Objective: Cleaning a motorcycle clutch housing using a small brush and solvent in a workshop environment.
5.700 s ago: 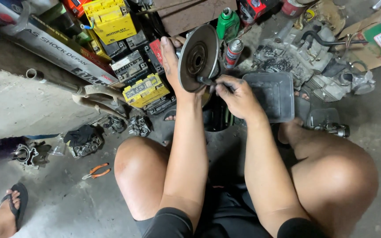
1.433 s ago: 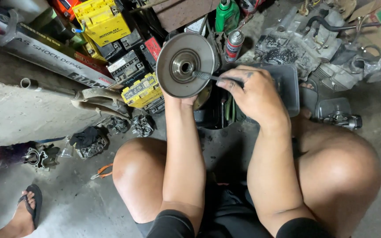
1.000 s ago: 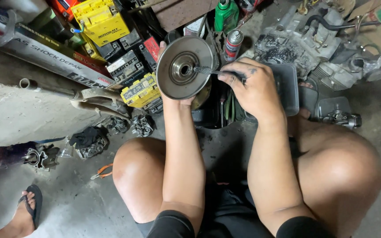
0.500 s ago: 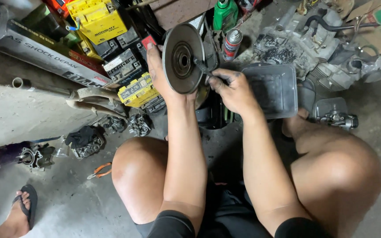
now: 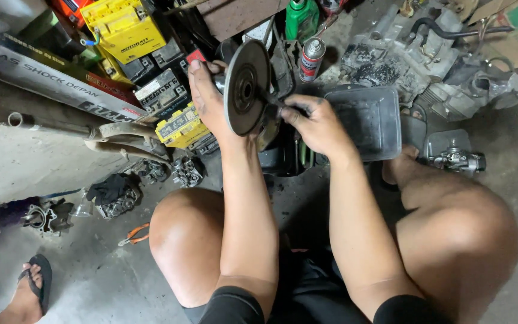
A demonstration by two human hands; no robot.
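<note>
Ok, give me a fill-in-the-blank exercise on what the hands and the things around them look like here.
1. The left hand holds up a round grey metal ____ with a hub at its middle.
2. The right hand presses a thin tool against the disc, above a dark plastic ____ on the floor.
3. The pliers lying on the concrete floor have ____ handles.
4. Behind the disc stands a spray can beside a ____ bottle.

Missing words: disc; tray; orange; green

disc point(image 5: 246, 89) between hands, tray point(image 5: 364, 120) right, pliers point(image 5: 134, 235) left on floor point(image 5: 91, 282)
</note>
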